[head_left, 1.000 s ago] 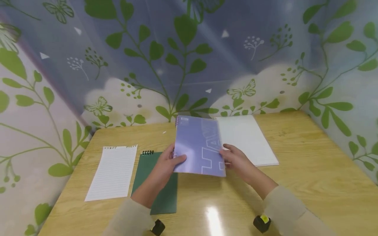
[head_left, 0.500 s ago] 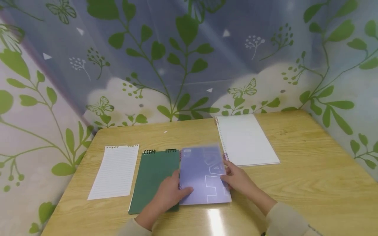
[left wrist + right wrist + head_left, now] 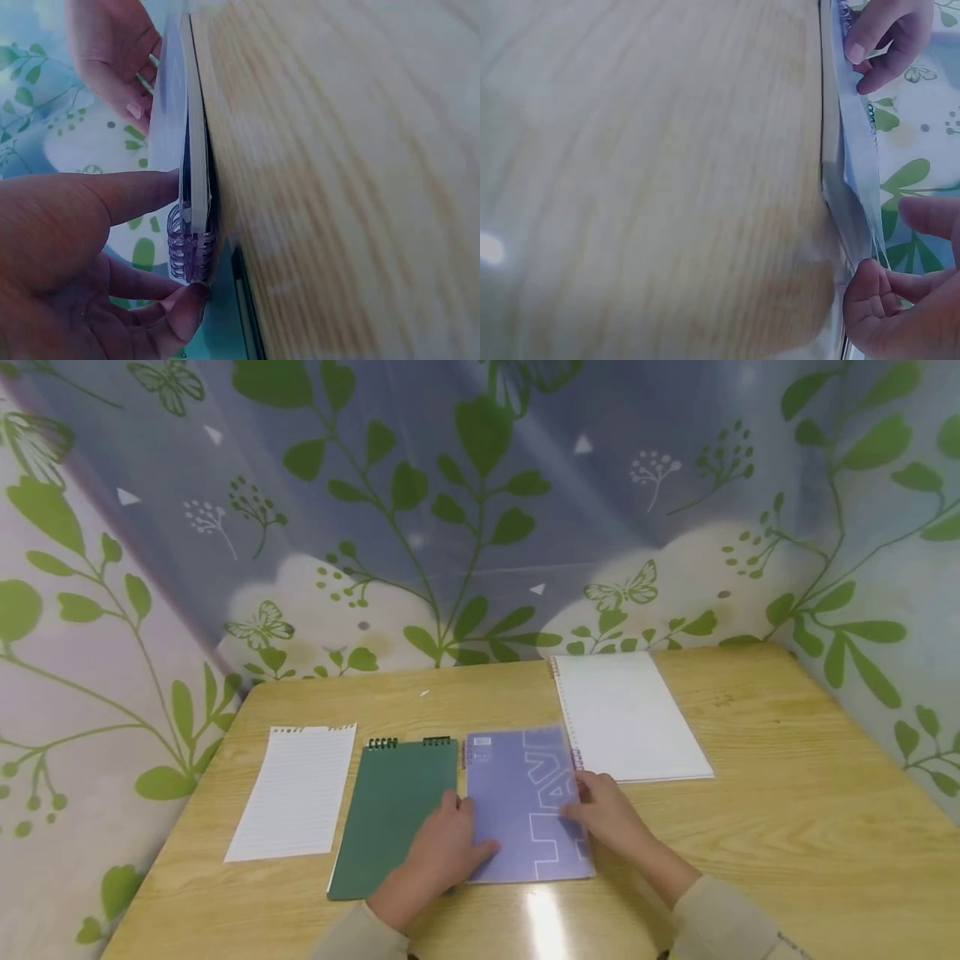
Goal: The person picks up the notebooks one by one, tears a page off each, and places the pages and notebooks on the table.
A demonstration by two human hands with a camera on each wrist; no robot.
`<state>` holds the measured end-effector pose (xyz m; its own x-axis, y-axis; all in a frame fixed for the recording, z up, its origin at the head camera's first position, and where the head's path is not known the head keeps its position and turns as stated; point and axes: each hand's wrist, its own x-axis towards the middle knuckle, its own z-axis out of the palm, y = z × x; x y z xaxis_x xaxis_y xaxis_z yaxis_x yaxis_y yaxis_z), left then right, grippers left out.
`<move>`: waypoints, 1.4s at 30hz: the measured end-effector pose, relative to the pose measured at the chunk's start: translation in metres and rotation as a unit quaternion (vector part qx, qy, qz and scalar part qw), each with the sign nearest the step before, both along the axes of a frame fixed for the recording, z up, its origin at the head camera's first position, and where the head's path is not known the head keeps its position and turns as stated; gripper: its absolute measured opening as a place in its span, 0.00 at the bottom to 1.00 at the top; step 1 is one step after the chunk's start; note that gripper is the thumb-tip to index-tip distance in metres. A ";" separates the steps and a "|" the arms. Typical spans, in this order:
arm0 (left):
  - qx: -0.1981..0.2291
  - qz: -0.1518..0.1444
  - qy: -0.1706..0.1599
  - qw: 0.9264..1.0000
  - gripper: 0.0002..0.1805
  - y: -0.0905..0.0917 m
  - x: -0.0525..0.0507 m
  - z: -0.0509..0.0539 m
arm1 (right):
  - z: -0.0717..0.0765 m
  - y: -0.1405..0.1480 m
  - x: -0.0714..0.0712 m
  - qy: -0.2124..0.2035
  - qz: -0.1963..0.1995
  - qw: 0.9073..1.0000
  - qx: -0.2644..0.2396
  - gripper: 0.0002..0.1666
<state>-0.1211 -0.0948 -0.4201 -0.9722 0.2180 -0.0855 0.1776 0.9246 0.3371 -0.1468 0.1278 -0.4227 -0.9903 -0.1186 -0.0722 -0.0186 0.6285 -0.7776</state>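
A purple spiral notebook [image 3: 517,827] with white outlined lettering lies on the table between my hands. My left hand [image 3: 442,843] holds its spiral edge, thumb over the cover and fingertips against the purple coil [image 3: 187,247]. At the opposite edge, my right hand [image 3: 615,814] grips the notebook, its fingertips [image 3: 866,289] touching the edge where the cover and pages stand slightly apart. Close to the left lies a green top-spiral notepad [image 3: 390,810], partly covered by my left hand.
A lined sheet with torn holes [image 3: 300,793] lies at the left. Behind and to the right is an open spiral notebook [image 3: 633,718] showing a white page. A small paper scrap [image 3: 424,693] lies near the patterned backdrop [image 3: 525,527] behind the wooden table [image 3: 787,810].
Both hands have lowered the purple notebook from the air onto the table, right of the green notepad. Over the last half second it has barely moved.
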 end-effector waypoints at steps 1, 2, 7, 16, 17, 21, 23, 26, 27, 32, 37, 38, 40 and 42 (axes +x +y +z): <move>-0.003 -0.001 0.002 1.000 0.39 0.000 0.000 0.001 | 0.000 0.000 -0.001 -0.003 -0.003 1.000 -0.009 0.33; -0.007 -0.003 0.004 1.000 0.39 0.000 0.000 0.002 | 0.000 0.000 -0.002 -0.011 -0.006 1.000 -0.025 0.33; -0.026 -0.015 0.009 1.000 0.37 -0.001 -0.004 0.009 | 0.004 -0.002 -0.005 -0.058 -0.031 0.991 -0.114 0.29; 0.222 -0.018 -0.097 0.970 0.37 0.005 -0.035 0.060 | 0.042 -0.018 -0.005 -0.075 0.045 0.954 -0.287 0.24; 0.245 -0.011 -0.114 0.963 0.38 0.004 -0.038 0.069 | 0.045 -0.023 -0.004 -0.065 0.075 0.952 -0.288 0.24; 0.264 0.022 -0.131 0.955 0.37 -0.002 -0.043 0.095 | 0.047 -0.043 0.001 -0.011 0.190 0.946 -0.264 0.24; 0.249 0.038 -0.123 0.960 0.33 -0.007 -0.045 0.100 | 0.046 -0.052 0.005 0.007 0.231 0.938 -0.257 0.24; 0.215 0.056 -0.097 0.970 0.21 -0.014 -0.046 0.103 | 0.042 -0.061 0.006 0.024 0.267 0.930 -0.251 0.24; 0.204 0.062 -0.088 0.973 0.18 -0.017 -0.046 0.102 | 0.041 -0.062 0.006 0.031 0.270 0.931 -0.243 0.24; 0.162 0.078 -0.056 0.982 0.14 -0.040 -0.045 0.102 | 0.030 -0.057 -0.007 0.111 0.184 0.973 -0.081 0.20; 0.123 0.087 -0.044 0.988 0.11 -0.070 -0.043 0.098 | 0.014 -0.034 -0.034 0.118 0.082 0.978 0.152 0.25; 0.116 0.091 -0.045 0.988 0.11 -0.075 -0.043 0.097 | 0.011 -0.029 -0.039 0.110 0.077 0.974 0.183 0.26; 0.101 0.100 -0.048 0.989 0.13 -0.084 -0.042 0.092 | 0.006 -0.020 -0.047 0.093 0.074 0.968 0.221 0.29; 0.095 0.113 -0.055 0.988 0.16 -0.092 -0.041 0.087 | 0.001 -0.015 -0.053 0.084 0.081 0.964 0.240 0.30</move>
